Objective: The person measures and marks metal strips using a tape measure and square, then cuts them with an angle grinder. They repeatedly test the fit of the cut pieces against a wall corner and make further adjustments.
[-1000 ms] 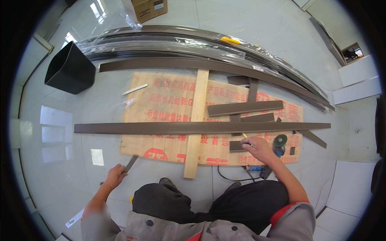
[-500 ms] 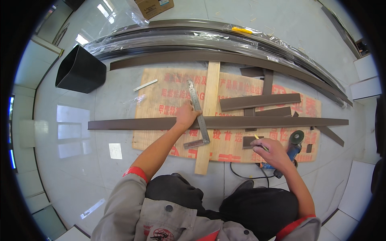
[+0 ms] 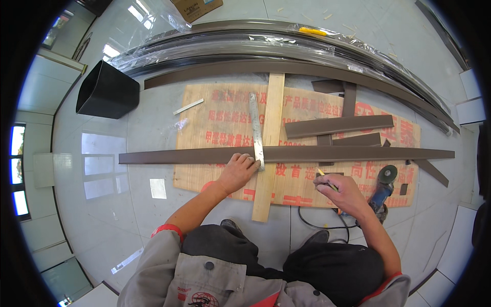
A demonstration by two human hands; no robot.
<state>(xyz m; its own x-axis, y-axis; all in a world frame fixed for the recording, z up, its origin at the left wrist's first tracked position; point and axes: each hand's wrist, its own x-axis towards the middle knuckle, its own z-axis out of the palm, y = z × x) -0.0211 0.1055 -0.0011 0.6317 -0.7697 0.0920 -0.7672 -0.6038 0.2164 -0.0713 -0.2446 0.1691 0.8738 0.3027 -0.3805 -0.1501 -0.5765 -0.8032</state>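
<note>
The left hand [image 3: 237, 174] holds the near end of a metal ruler [image 3: 256, 123] with bent, closed fingers; the ruler lies across a long brown strip [image 3: 194, 155]. The right hand [image 3: 345, 194] pinches a pencil [image 3: 321, 173] in its fingers, just below the strip and apart from the ruler. The strip crosses a wooden batten [image 3: 275, 102] above a printed board [image 3: 192, 128]. A grinder [image 3: 381, 194] lies beside the right hand.

Scuffed metal square [image 3: 256, 123], smooth strip [image 3: 358, 153]
</note>
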